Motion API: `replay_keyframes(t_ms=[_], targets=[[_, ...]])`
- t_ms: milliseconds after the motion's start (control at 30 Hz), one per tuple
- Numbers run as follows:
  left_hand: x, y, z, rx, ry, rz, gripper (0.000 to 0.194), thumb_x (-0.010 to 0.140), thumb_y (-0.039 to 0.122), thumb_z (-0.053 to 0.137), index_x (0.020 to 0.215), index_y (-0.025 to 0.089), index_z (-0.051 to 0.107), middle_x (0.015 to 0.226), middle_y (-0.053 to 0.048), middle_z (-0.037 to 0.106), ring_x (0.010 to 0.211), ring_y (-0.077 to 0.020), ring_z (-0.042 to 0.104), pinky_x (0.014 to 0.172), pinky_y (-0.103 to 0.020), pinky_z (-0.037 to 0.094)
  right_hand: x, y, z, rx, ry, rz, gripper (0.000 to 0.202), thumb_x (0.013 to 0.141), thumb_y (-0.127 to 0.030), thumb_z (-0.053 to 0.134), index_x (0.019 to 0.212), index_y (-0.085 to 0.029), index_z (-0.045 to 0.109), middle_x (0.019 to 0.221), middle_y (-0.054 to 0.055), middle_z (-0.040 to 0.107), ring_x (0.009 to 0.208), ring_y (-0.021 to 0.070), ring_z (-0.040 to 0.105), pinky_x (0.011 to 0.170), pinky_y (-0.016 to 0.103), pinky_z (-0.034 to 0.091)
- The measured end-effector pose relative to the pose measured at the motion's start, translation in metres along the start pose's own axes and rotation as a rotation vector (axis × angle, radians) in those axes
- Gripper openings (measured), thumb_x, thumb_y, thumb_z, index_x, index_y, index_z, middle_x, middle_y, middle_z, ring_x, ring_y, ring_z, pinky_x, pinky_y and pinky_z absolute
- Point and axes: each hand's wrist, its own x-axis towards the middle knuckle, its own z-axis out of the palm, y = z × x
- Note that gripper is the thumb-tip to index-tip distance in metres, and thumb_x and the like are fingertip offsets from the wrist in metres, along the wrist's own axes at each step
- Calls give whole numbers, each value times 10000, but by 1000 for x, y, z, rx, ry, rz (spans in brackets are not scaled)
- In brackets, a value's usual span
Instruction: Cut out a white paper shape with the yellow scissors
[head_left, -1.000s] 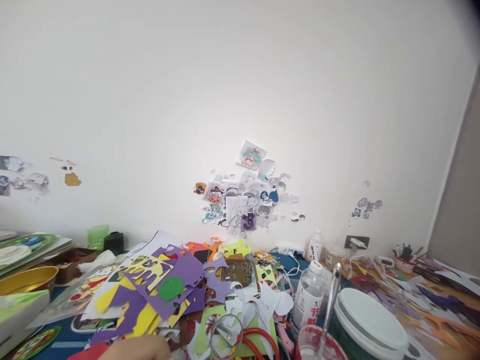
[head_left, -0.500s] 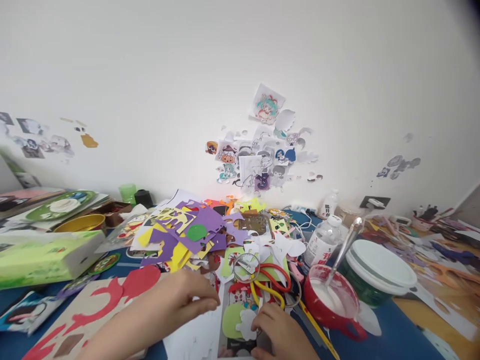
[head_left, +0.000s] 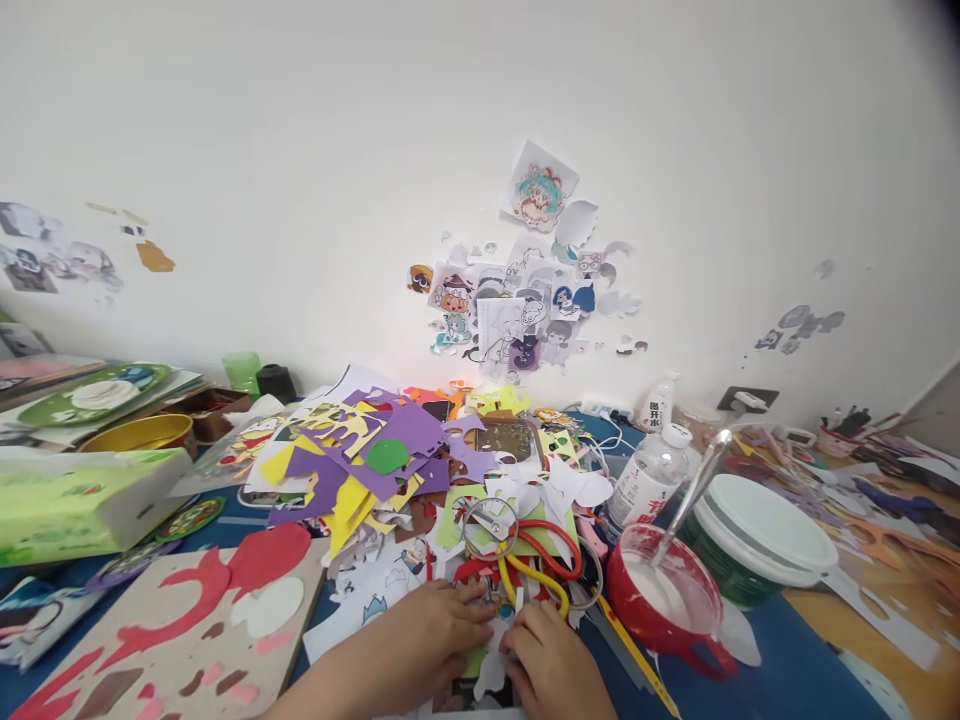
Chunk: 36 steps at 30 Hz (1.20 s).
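Note:
My left hand (head_left: 439,640) lies palm down over the papers at the bottom centre, its fingers spread on a light green piece that it mostly covers. Close to its right, my right hand (head_left: 551,655) has curled fingers at the edge of a white paper cutout (head_left: 491,670). Just beyond both hands lie scissors with yellow handles (head_left: 536,580) and scissors with red handles (head_left: 555,540). Under the left forearm is white paper with a small blue crown drawing (head_left: 373,607).
Purple and yellow scraps (head_left: 405,430) are heaped behind. A red cup (head_left: 675,600) with a spoon, a bottle (head_left: 641,480) and a lidded tub (head_left: 757,540) stand right. Cardboard (head_left: 300,640) with red cutouts lies left, near a green tissue pack (head_left: 82,500).
My left hand has moved right and down onto the papers beside my right hand, uncovering a white cutout on the cardboard. The view has shifted slightly.

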Motion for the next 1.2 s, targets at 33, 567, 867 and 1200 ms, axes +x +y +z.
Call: replay_keyframes(t_ms=[33,567,867,1200], targets=[[-1,-1,2,9,-3,5,314,833,215,466,1127,276,558,1185,-33,598,1176,-217,466,986,-336,343,-1,1,2,0,20,-11,256,638,8,576,755,-219,585,831,-16,598,804,165,540,696,226,416],[-8,6,20,199,-24,-116,518,776,277,580,1272,226,439,1280,-82,507,1177,-246,468,977,-394,390,-10,-5,2,-15,167,-101,235,644,-60,548,813,-222,562,804,11,576,727,181,534,614,258,435],[-32,6,53,378,130,-128,706,707,185,602,1344,193,300,1360,-95,393,1213,-245,424,947,-380,418,-26,-7,30,162,237,100,198,661,-162,582,843,-219,528,842,23,539,791,211,504,682,316,387],[-25,-12,54,535,259,156,317,770,154,544,1080,214,565,1199,-1,592,1125,-175,522,921,-277,440,-21,-6,26,234,226,149,123,654,-90,536,675,-197,477,713,-11,545,704,159,510,645,247,355]])
